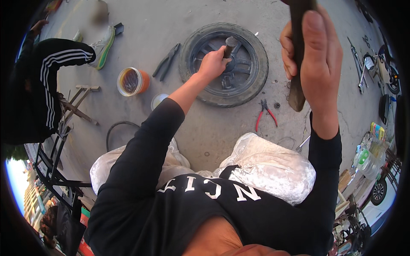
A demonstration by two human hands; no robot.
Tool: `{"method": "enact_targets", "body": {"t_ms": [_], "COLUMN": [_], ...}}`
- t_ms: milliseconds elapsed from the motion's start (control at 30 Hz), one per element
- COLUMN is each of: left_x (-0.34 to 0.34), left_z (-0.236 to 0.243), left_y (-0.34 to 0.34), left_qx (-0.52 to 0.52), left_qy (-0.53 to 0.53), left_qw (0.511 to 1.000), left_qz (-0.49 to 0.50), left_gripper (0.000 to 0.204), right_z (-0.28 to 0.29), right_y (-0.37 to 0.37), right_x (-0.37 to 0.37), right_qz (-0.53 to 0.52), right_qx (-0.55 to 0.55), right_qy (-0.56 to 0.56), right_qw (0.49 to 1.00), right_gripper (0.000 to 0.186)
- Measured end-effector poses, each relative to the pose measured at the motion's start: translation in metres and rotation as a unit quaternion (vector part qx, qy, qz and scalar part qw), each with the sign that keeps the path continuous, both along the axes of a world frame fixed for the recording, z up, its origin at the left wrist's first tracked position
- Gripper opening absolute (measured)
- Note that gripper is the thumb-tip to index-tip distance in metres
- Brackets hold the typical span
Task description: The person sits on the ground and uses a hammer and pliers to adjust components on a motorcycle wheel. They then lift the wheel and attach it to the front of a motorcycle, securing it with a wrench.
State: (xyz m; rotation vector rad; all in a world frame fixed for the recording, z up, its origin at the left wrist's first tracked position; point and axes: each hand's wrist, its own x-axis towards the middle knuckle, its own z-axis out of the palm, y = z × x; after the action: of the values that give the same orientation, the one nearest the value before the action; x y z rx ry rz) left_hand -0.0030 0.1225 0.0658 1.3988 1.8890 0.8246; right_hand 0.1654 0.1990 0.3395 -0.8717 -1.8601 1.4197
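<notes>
A black spoked wheel with its tyre [253, 90] lies flat on the concrete ahead of me. My left hand [212, 64] is closed around a thick metal punch [231, 42] with a flattened, battered top, held upright over the wheel's hub. Its lower end is hidden behind my fingers and the spokes. High on the right, my right hand [320, 64] grips the dark handle of a hammer [297, 64], raised near the camera. The upper edge of the picture cuts off the hammer's head. Red-handled pliers [265, 113] lie on the ground below the wheel, beside a small dark ring [277, 105].
Left of the wheel are large dark pliers [167, 62], an orange tub [144, 82] of dark liquid and a black hose [115, 128]. Another person's striped trouser leg [51, 77] is by a wooden stand [79, 104]. Tools [361, 70] and plastic bottles [368, 164] lie far right.
</notes>
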Motion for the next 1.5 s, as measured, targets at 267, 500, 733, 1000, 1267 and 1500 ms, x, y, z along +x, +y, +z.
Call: {"method": "enact_targets", "body": {"t_ms": [267,500,733,1000,1267,1500], "left_x": [-0.003,-0.023,-0.009,-0.006,-0.004,-0.005], "left_z": [-0.005,-0.032,-0.031,-0.033,-0.032,-0.025], "left_y": [0.007,0.002,-0.012,-0.013,-0.015,-0.012], "left_qx": [0.023,-0.036,0.035,0.100,0.144,0.130], "left_qy": [-0.011,-0.157,-0.070,-0.001,-0.021,-0.011], "left_qw": [1.000,0.987,0.997,0.994,0.989,0.990], "left_qz": [-0.001,-0.021,-0.018,-0.051,-0.035,-0.050], "left_gripper": [0.028,0.017,0.017,0.019,0.027,0.019], "right_z": [-0.076,-0.077,-0.110,-0.108,-0.089,-0.055], "right_y": [0.005,-0.015,-0.032,-0.039,-0.045,-0.047], "right_x": [0.008,0.026,0.038,0.031,0.019,0.025], "right_qz": [0.005,-0.034,-0.023,0.036,0.056,0.059], "right_qx": [-0.154,-0.243,-0.271,-0.056,-0.072,0.086], "right_qy": [-0.221,-0.096,-0.129,-0.183,-0.217,-0.049], "right_qw": [0.963,0.965,0.953,0.981,0.972,0.993], "right_gripper": [0.045,0.049,0.048,0.041,0.042,0.061]}}
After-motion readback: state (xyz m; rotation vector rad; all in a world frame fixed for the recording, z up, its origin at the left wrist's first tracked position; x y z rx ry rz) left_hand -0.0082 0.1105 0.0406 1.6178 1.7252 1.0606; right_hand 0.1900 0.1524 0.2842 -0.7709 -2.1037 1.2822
